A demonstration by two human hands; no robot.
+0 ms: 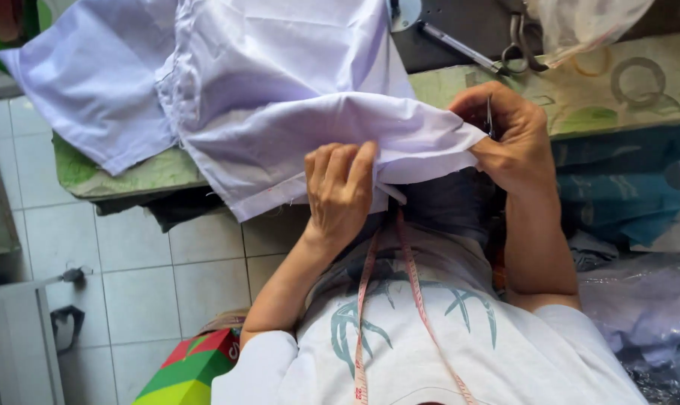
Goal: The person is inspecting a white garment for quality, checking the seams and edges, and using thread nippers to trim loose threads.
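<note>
A pale lilac-white garment (257, 82) lies spread over the table edge and hangs toward me. My left hand (340, 191) pinches a folded edge of this cloth from below, fingers curled over it. My right hand (509, 139) grips the cloth's right corner and also holds a small metal tool, likely thread snips (489, 116), between its fingers. A pink measuring tape (366, 300) hangs around my neck down over my white shirt.
The table (618, 90) has a green patterned cover. Scissors (516, 49) and a metal rod lie at its far edge beside a clear plastic bag (588, 22). Tiled floor lies at the left, a red-green box (194, 367) below, bagged cloth (648, 307) at the right.
</note>
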